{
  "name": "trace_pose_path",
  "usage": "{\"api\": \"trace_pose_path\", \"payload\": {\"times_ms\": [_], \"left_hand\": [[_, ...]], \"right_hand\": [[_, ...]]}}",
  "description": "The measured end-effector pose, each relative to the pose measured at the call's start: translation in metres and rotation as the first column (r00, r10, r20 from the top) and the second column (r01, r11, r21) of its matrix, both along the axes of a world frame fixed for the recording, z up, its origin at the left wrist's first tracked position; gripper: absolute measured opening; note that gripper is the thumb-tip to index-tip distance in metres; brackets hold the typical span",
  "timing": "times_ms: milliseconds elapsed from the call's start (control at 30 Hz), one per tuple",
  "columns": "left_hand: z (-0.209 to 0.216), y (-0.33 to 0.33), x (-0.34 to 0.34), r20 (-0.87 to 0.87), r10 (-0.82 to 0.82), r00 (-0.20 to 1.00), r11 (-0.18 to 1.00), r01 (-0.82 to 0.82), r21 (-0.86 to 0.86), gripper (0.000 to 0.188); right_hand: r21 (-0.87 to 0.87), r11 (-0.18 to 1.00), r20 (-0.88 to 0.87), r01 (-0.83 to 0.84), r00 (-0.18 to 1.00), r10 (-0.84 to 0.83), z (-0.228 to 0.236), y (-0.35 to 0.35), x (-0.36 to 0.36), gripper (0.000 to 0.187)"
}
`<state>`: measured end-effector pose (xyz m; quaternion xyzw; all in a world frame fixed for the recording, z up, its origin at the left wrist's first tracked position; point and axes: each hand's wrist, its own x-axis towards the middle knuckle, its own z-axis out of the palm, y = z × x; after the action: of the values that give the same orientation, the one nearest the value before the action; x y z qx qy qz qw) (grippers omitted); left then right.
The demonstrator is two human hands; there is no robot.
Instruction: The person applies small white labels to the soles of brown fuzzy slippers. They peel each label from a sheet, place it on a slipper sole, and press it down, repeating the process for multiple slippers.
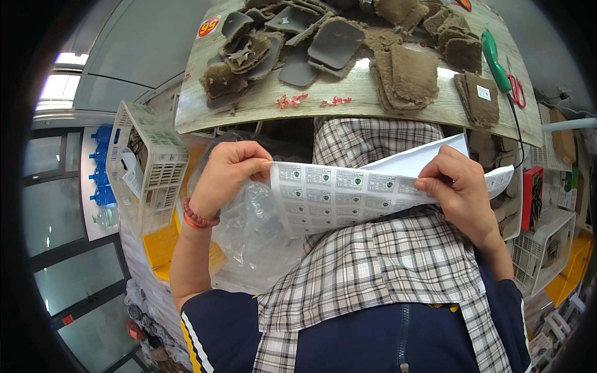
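A white sheet of printed labels [329, 196], with rows of small boxes and green marks, is stretched between my hands above my lap. My left hand [231, 166] pinches its upper left corner between thumb and fingers. Farther right, my right hand [457, 186] grips the sheet's upper edge, where part of the paper folds back and shows a blank white side. The sheet's right end curls up beyond that hand. On the table, a stack of brown fuzzy pads [479, 102] has one white label on its top piece.
The wooden-topped table [249, 112] ahead bears grey-backed pads [336, 43], brown pads [413, 74], red scraps [292, 101], a green-handled corded tool [494, 62] and red scissors [516, 90]. A white crate [146, 168] stands left, clear plastic bags [252, 227] beside my lap, another crate [544, 242] right.
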<state>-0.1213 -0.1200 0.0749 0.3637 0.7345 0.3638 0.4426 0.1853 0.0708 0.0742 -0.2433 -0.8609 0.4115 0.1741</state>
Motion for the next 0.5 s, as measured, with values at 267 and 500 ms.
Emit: {"api": "trace_pose_path", "payload": {"times_ms": [267, 500], "left_hand": [[0.009, 0.058, 0.101, -0.613, 0.027, 0.790, 0.805, 0.347, 0.482, 0.007], [-0.015, 0.076, 0.114, -0.287, -0.198, 0.937, 0.903, 0.288, 0.319, 0.005]], "right_hand": [[0.003, 1.000, 0.005, 0.018, 1.000, -0.018, -0.003, 0.004, -0.006, 0.009], [-0.044, 0.999, 0.036, 0.013, 0.999, -0.012, -0.009, 0.011, -0.001, 0.008]]}}
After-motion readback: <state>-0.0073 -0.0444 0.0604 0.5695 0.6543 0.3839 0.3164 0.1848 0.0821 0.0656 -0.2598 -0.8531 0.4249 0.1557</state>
